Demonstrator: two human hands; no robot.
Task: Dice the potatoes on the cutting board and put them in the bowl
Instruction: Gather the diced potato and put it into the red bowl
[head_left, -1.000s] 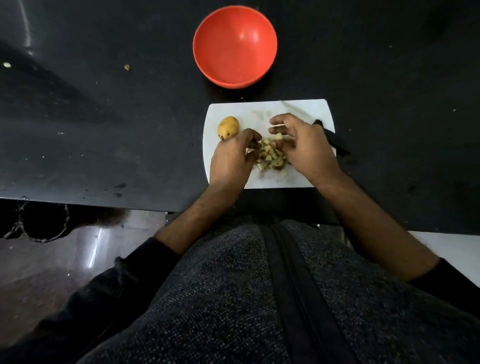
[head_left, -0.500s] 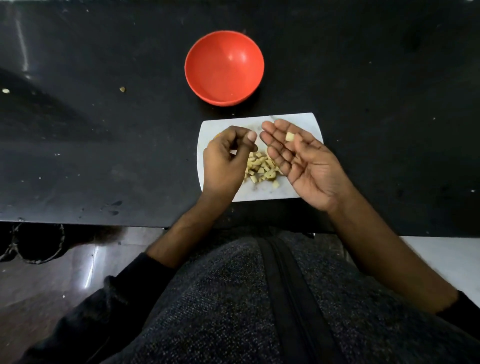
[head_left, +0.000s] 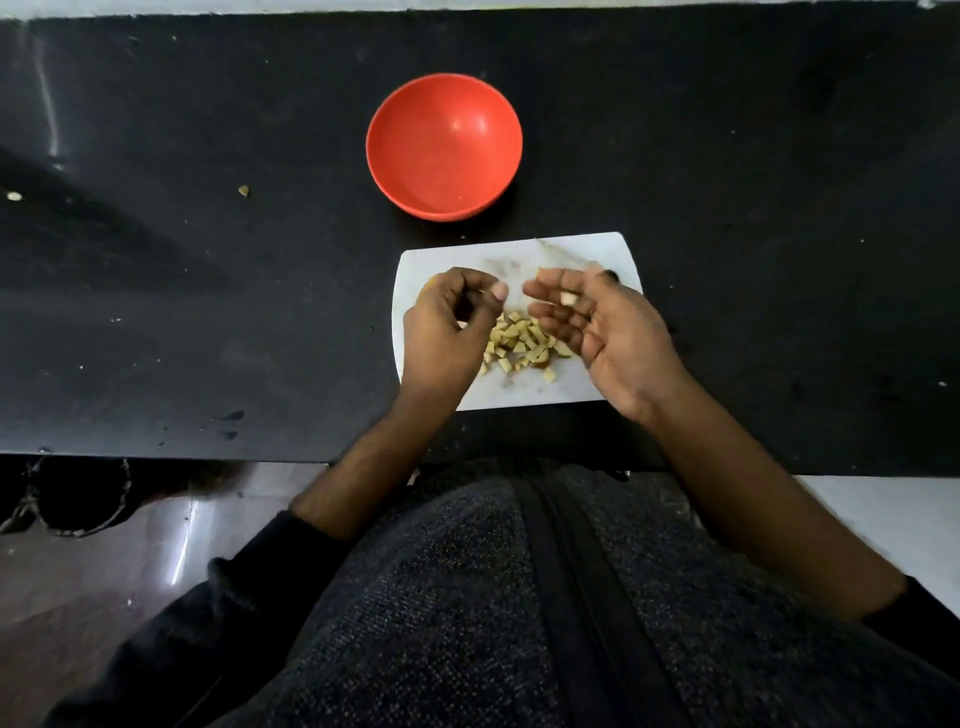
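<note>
Fingers of right hand loosely spread, palm up, one potato cube resting on them. Left hand curled, thumb near fingertips, contents not visible. Between both hands, heap of diced potato on white cutting board. Just beyond board, red bowl, holding no potato. All on black worktop, with small scraps far left.

One bowl, one board, perhaps thirty dice.
</note>
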